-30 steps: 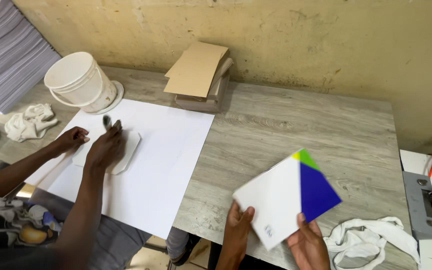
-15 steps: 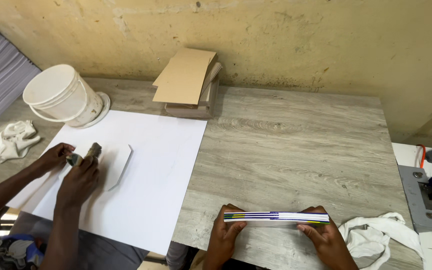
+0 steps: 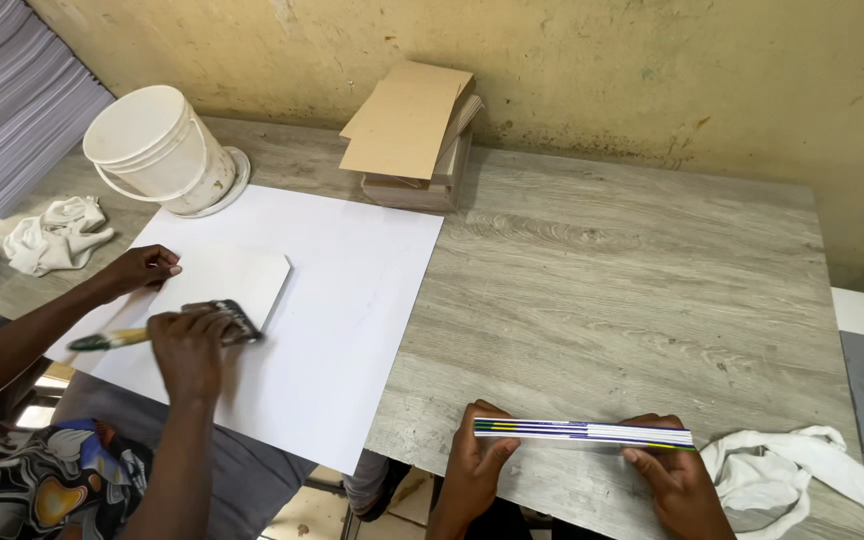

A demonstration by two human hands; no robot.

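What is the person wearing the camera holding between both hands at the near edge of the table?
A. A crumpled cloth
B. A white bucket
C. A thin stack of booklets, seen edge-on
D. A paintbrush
C: the left hand and right hand grip the ends of a flat stack of booklets.

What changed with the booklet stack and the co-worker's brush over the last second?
The booklet stack, a second ago tilted up showing its white, blue and green cover, now lies flat and edge-on between the left hand and right hand; both kept their grip. The co-worker's hand with the brush moved nearer the small white sheet. Bucket and cardboard pile stayed.
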